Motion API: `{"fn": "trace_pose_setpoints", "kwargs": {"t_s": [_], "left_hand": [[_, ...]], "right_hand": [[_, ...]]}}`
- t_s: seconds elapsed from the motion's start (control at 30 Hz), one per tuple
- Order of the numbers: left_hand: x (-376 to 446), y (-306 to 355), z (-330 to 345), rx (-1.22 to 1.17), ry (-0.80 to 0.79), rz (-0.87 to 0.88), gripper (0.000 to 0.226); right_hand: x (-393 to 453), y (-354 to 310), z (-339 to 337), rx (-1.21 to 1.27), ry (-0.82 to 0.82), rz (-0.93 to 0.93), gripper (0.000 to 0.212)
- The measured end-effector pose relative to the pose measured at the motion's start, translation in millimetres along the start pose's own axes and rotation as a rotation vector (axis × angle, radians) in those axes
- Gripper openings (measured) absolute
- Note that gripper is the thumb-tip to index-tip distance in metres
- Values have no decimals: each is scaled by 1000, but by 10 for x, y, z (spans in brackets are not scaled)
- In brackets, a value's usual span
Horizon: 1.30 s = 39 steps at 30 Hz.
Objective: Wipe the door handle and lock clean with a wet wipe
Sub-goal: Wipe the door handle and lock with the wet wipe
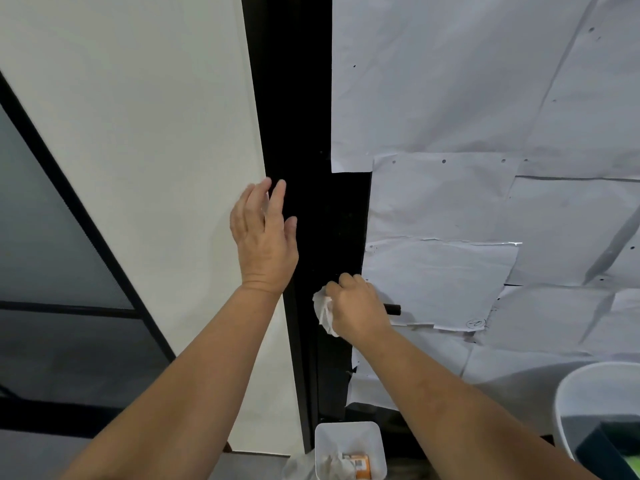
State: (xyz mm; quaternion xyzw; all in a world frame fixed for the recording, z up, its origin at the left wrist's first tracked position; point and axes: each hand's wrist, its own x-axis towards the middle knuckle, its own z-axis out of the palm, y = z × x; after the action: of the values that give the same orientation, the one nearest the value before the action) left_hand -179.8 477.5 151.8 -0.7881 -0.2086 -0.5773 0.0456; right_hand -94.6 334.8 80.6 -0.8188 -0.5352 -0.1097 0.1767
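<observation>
Right hand [358,308] is clenched, its grip grasping a white wet wipe [323,311] and pressing it against the black door stile at handle height. Only the dark tip of the door handle [394,309] shows, sticking out to the right past the knuckles; the rest of the handle lies under the hand. The lock cannot be made out against the black surface. Right forearm runs up from the lower right edge of the view.

Left hand [265,237] is released, fingers spread and straight, palm toward the boundary between the white wall panel [138,133] and the black door frame [294,116]; whether it touches the surface cannot be told. It sits above and to the left of the right hand, apart from it.

Paper sheets [485,98] cover the door face to the right of the stile, overlapping and creased. Below, a small white bin [379,445] holds crumpled wipes and an orange item, partly cut off by the bottom edge. A larger white container [571,393] is cut by the lower right corner. Open room remains between the two forearms.
</observation>
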Motion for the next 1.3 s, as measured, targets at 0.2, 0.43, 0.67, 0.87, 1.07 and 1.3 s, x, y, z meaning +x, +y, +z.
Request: {"fn": "trace_pose_setpoints", "kwargs": {"t_s": [0.2,0.43,0.67,0.87,1.07,1.3], "left_hand": [[331,-18,159,51,23,90,62],[437,-85,290,21,89,137,70],[427,-102,292,-13,104,175,65],[426,-106,294,-17,122,186,64],[430,-98,290,-20,114,171,56],[435,-78,279,-5,89,140,48]], "right_hand": [[314,54,-318,290,196,187,19],[629,-103,-515,358,458,5,20],[303,-39,79,34,62,-135,31],[541,-132,-305,122,354,-78,35],[382,6,-193,75,306,-45,37],[392,35,-248,116,357,-11,42]]}}
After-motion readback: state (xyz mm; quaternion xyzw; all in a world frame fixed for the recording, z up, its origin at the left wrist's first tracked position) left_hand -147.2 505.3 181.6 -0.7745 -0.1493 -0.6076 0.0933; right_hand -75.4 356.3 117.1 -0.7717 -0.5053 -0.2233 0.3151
